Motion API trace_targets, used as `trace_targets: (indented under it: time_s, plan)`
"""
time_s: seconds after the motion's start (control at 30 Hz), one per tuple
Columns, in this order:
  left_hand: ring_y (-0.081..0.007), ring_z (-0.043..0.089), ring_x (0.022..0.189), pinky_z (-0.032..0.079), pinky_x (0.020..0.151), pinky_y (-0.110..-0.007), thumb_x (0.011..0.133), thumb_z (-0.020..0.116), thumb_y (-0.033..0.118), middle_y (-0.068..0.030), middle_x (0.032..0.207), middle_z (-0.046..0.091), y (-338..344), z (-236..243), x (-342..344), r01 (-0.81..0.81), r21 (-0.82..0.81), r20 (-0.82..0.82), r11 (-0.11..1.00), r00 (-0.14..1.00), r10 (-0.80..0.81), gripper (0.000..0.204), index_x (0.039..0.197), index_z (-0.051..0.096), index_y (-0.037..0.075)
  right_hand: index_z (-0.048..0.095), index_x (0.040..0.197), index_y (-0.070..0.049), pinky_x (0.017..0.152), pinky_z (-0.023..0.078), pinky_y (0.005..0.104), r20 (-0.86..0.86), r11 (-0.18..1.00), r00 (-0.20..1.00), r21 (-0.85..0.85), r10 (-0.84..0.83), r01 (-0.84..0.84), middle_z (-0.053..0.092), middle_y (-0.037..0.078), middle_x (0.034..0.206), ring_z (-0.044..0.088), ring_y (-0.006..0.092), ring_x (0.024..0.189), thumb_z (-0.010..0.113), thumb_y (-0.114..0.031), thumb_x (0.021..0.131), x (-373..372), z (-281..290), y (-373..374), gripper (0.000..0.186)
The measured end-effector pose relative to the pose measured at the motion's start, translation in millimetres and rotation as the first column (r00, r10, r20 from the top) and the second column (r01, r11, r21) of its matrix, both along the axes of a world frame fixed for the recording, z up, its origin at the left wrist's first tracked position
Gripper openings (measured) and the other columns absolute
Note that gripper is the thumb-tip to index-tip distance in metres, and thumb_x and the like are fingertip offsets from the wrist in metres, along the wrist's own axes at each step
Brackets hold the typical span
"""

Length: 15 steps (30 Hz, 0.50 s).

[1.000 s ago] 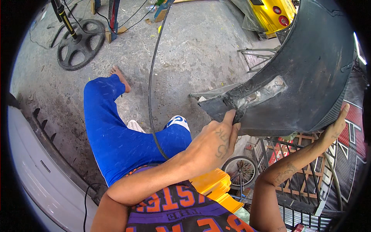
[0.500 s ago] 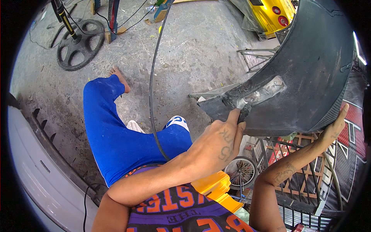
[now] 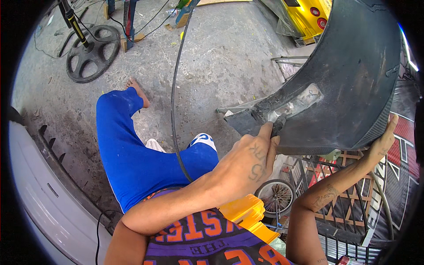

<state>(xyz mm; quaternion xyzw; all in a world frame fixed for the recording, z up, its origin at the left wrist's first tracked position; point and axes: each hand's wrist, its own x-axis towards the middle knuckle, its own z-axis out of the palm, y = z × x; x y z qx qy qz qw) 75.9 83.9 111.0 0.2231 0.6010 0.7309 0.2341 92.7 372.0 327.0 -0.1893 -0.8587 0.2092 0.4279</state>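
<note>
A large dark grey car body panel (image 3: 353, 75), curved like a bumper end, is held up in front of me at the right. My left hand (image 3: 247, 163) grips a small black tool (image 3: 278, 124) whose tip presses on the panel's scuffed lower edge (image 3: 291, 104). My right hand (image 3: 383, 140) supports the panel from behind at its lower right rim, fingers curled around the edge. A black hose (image 3: 173, 97) runs from the top of the view down toward my left forearm. My blue-trousered leg (image 3: 128, 150) stretches out over the concrete floor.
A yellow plastic crate (image 3: 245, 212) sits under my arms, with a small spoked wheel (image 3: 276, 196) and a metal grille (image 3: 335, 221) beside it. A black wheel-shaped stand base (image 3: 90, 57) lies at the far left, a yellow car (image 3: 309, 15) at the top, and a white panel (image 3: 39, 194) at the left edge.
My left hand and the tool have slid slightly right along the panel's lower edge. The right hand keeps its hold on the rim.
</note>
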Motion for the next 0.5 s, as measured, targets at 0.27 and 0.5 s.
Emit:
trace_targets:
  time_s: [0.27, 0.5]
  plan:
    - [-0.0440, 0.064, 0.060, 0.043, 0.051, -0.048, 0.101, 0.052, 0.011, -0.0276, 0.061, 0.059, -0.4, 0.0, -1.2, -0.001, 0.011, 0.002, 1.000, 1.000, 0.001, 0.034, 0.126, 0.048, -0.012, 0.065, 0.119, 0.014, 0.091, 0.048, 0.0284, 0.049, 1.000, 0.999, -0.003, -0.021, 0.021, 0.070, 0.017, 0.110, 0.066, 0.0198, 0.096, 0.043, -0.052, 0.105, 3.0, 5.5, 15.7, 0.071]
    - [-0.0430, 0.064, 0.059, 0.043, 0.052, -0.047, 0.101, 0.052, 0.011, -0.0271, 0.062, 0.059, -2.6, 4.4, -5.7, 0.029, 0.016, 0.005, 0.999, 1.000, -0.030, 0.033, 0.125, 0.049, -0.012, 0.064, 0.121, 0.014, 0.088, 0.050, 0.0293, 0.071, 0.994, 0.992, 0.025, -0.104, 0.103, 0.070, 0.016, 0.110, 0.066, 0.0206, 0.098, 0.042, -0.053, 0.105, 4.8, 11.1, 18.0, 0.072]
